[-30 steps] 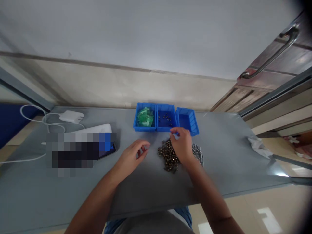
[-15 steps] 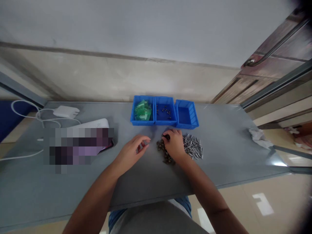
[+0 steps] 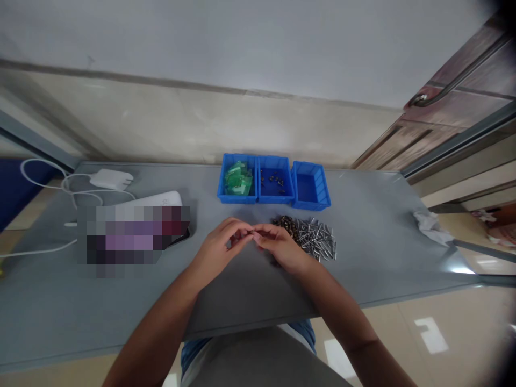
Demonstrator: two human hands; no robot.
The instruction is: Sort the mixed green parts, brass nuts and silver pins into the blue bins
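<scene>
My left hand [image 3: 221, 246] and my right hand [image 3: 281, 244] meet fingertip to fingertip over the bench, in front of the blue bins. Thumb and fingers of both are pinched around something too small to make out. Beside my right hand lies a heap of small brownish metal pieces [image 3: 287, 224], partly hidden by that hand. Touching the heap on its right is a pile of silvery metal pins [image 3: 318, 239]. Behind stand three blue bins: the left bin [image 3: 237, 200] holds green pieces, the middle bin [image 3: 274, 199] a few small dark metal parts, and the right bin [image 3: 311, 206] shows a bare floor.
On the left of the grey bench [image 3: 374, 231] lie a white charger [image 3: 110, 179] with looping cables, a white case [image 3: 171, 199] and a blurred-out object. A crumpled white tissue [image 3: 432, 228] is near the right edge. The wall [image 3: 181, 129] rises behind.
My right hand has moved left from the brownish heap to my left hand, and their fingertips now meet. More of the heap shows. My left hand has stayed nearly in place, its fingers closing.
</scene>
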